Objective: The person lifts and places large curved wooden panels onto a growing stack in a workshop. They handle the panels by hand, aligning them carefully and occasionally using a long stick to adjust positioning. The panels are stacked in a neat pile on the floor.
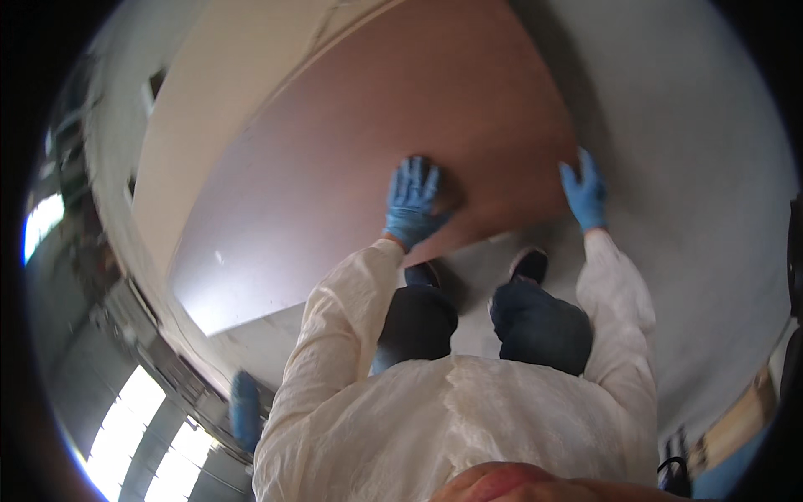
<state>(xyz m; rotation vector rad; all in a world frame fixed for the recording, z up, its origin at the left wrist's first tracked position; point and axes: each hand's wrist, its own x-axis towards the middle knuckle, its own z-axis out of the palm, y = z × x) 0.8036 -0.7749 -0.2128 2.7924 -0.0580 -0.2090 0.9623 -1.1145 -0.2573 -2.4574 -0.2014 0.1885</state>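
A large reddish-brown sheet (360, 142) with a smooth, slightly shiny face lies in front of me, its near edge close to my feet. My left hand (410, 201), in a blue glove, rests flat on the sheet, fingers stretched upward and a little apart. At the sheet's right edge is my right hand (587, 194), also blue-gloved. Its thumb reaches to the sheet's edge, while the other fingers extend outside it, apart from the thumb. Whether the fingers press on the edge is hard to see.
A beige board (209, 88) shows beyond the sheet's left side. Grey floor (686, 192) stretches along the right. My shoes (529, 264) stand just behind the near edge. Bright windows (125, 431) and blurred equipment appear at the lower left, and a wooden piece (736, 418) at the lower right.
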